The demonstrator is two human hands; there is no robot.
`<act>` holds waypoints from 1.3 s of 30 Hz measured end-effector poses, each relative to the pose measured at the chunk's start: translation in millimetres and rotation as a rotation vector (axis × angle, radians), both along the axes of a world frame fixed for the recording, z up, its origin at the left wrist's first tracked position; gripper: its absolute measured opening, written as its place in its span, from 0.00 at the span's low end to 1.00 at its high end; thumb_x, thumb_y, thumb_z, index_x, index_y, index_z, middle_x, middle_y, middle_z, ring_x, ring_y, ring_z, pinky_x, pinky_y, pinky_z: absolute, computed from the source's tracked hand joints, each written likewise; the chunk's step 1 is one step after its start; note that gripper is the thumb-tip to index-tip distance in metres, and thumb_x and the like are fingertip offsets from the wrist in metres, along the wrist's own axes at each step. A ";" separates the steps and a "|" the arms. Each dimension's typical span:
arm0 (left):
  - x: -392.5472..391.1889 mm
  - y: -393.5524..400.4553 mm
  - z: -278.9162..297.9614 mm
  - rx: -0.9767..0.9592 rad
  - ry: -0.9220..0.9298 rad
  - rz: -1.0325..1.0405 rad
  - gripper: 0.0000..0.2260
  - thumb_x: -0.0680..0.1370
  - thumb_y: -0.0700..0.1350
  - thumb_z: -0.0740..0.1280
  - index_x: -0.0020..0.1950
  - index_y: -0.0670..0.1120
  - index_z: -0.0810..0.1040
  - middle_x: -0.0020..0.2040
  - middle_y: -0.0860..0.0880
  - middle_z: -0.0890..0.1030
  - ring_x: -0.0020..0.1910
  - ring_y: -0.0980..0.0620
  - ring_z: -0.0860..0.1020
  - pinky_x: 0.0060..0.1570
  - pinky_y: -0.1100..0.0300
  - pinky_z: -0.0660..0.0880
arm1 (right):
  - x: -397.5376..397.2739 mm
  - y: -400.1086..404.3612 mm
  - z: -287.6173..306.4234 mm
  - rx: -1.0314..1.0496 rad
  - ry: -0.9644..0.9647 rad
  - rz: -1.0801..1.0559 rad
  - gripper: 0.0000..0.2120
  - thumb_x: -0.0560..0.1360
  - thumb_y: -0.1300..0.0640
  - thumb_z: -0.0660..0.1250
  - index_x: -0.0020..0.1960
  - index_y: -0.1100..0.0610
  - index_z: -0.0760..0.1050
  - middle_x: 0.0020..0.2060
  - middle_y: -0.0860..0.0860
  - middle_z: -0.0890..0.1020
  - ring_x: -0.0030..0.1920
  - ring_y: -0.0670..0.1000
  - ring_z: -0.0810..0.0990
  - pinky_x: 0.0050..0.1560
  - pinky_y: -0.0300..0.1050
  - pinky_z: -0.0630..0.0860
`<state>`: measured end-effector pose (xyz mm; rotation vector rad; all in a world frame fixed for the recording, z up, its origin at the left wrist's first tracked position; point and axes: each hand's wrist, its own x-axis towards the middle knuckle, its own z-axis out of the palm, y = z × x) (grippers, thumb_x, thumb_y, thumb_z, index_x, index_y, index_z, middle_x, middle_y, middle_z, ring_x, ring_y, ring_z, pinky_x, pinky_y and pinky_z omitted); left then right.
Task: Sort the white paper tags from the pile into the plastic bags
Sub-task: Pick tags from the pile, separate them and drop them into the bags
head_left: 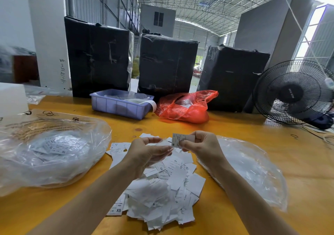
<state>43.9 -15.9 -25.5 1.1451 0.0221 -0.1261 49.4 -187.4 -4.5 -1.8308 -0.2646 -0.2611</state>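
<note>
White tags still fill our pile [159,189]; both bags [54,155] hold some. Our right hand [200,144] pinches 1 M tag [178,139]; our left hand [146,151] lies loosely open, holding nothing.

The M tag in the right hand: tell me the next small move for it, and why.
Probably carry the tag to the right plastic bag and drop it in. The right hand pinches it above the pile, its M readable; the left plastic bag shows an XL tag.

"M" on the held tag [178,140], "XS" and "XL" on pile tags [160,189] — "XL" inside left bag [54,149]
</note>
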 end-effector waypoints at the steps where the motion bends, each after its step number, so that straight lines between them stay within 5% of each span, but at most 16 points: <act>1: 0.2 0.0 0.2 0.005 0.000 0.001 0.31 0.56 0.31 0.76 0.57 0.36 0.72 0.41 0.32 0.82 0.38 0.41 0.84 0.31 0.63 0.79 | -0.5 0.3 -0.4 -0.010 0.000 0.003 0.04 0.69 0.68 0.72 0.37 0.64 0.77 0.37 0.63 0.83 0.35 0.53 0.80 0.43 0.51 0.77; 16: -1.1 -1.4 0.4 0.034 0.005 0.003 0.29 0.56 0.34 0.75 0.56 0.37 0.74 0.41 0.34 0.83 0.38 0.43 0.84 0.37 0.60 0.82 | 0.2 1.2 -2.8 -0.028 -0.014 -0.003 0.03 0.70 0.68 0.71 0.39 0.64 0.77 0.38 0.61 0.83 0.32 0.48 0.80 0.37 0.42 0.78; 22: -2.3 -1.2 1.3 0.033 0.007 0.002 0.30 0.56 0.34 0.76 0.57 0.37 0.73 0.42 0.34 0.83 0.40 0.42 0.84 0.39 0.59 0.82 | -0.1 1.6 -2.5 -0.028 -0.036 -0.016 0.03 0.70 0.68 0.71 0.39 0.64 0.78 0.39 0.62 0.83 0.34 0.50 0.80 0.41 0.49 0.79; 30: -1.2 -3.0 -0.7 0.073 0.005 0.019 0.16 0.69 0.29 0.71 0.55 0.37 0.74 0.41 0.35 0.83 0.36 0.44 0.84 0.35 0.61 0.81 | -0.9 3.1 -3.4 -0.093 0.053 0.108 0.03 0.69 0.69 0.71 0.42 0.68 0.78 0.30 0.54 0.81 0.27 0.43 0.78 0.30 0.33 0.73; 39: -2.5 -7.1 -4.8 0.223 -0.055 0.008 0.07 0.71 0.35 0.72 0.47 0.38 0.78 0.40 0.40 0.84 0.37 0.48 0.84 0.33 0.61 0.79 | -1.4 1.6 -4.4 -0.406 0.183 0.236 0.07 0.80 0.59 0.61 0.54 0.59 0.76 0.35 0.50 0.74 0.34 0.45 0.73 0.38 0.38 0.75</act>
